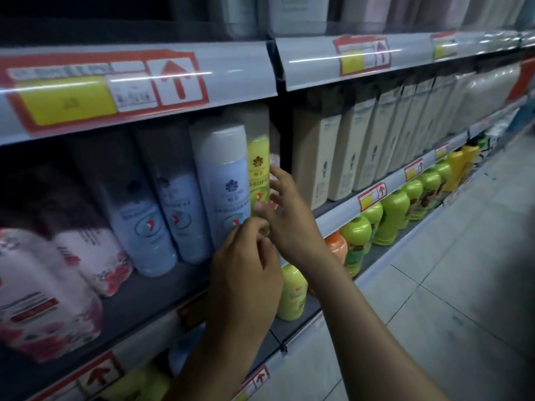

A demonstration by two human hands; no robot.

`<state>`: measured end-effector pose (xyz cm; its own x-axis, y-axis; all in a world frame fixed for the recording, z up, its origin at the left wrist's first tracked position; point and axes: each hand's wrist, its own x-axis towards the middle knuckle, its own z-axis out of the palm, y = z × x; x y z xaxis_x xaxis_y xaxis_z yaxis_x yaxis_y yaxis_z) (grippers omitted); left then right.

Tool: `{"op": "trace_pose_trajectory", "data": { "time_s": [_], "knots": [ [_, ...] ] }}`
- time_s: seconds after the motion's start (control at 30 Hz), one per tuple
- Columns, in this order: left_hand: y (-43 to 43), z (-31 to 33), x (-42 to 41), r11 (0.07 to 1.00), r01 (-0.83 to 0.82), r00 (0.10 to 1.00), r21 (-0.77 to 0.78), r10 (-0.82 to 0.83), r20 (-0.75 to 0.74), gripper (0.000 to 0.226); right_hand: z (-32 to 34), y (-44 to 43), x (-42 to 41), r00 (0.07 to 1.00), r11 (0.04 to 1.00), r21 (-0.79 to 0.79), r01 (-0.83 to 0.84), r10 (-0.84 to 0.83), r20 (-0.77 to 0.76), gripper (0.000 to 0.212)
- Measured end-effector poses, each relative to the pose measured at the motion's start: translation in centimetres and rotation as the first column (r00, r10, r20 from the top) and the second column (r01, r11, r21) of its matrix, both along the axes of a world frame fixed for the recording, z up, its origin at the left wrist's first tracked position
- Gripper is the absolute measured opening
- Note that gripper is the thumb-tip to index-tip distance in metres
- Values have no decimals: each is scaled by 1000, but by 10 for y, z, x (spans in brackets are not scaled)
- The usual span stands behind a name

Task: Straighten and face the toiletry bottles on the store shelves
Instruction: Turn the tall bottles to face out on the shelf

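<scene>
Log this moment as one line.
step: facing yellow bottle | left hand: grips its base | right hand: touches its side

Base of yellow bottle (258, 166) behind left hand (246, 273); price label (66, 96) blurred, perhaps digits
</scene>
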<state>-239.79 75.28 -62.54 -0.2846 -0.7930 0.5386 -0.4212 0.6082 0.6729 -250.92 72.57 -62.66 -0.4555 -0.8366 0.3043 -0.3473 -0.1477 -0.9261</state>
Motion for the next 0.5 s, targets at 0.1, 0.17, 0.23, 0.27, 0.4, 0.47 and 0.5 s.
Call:
{"op": "trace_pose_trajectory", "data": {
  "time_s": [0.1,0.17,0.23,0.27,0.4,0.47,0.5],
  "knots": [
    [-2,1,-6,997,-44,997,-65,40,-72,16,-2,-8,-4,999,1000,6,10,-10,-31,66],
    [-2,0,-8,993,-59,994,-100,49,-96,16,-1,-9,-5,1000,1000,-21,11,-11,-14,55],
    [-2,-1,-9,993,-60,992,-101,48,-115,17,0,-5,-4,1000,999,-42,17,-17,-9,47],
    [-1,-1,-9,994,-56,991,-93,44,-125,18,-1,-4,-4,999,998,-51,25,-26,-20,47],
    [-1,0,-9,998,-46,983,-43,38,-180,23,-3,4,-5,999,998,-55,44,-44,-6,47],
    [-1,-1,-7,999,-44,981,-25,39,-190,23,-3,10,-7,999,999,-35,40,-41,-23,46],
    [-1,-1,-6,999,-41,982,-25,36,-184,22,-3,12,-8,999,999,-31,34,-35,-32,46]
  ]
}}
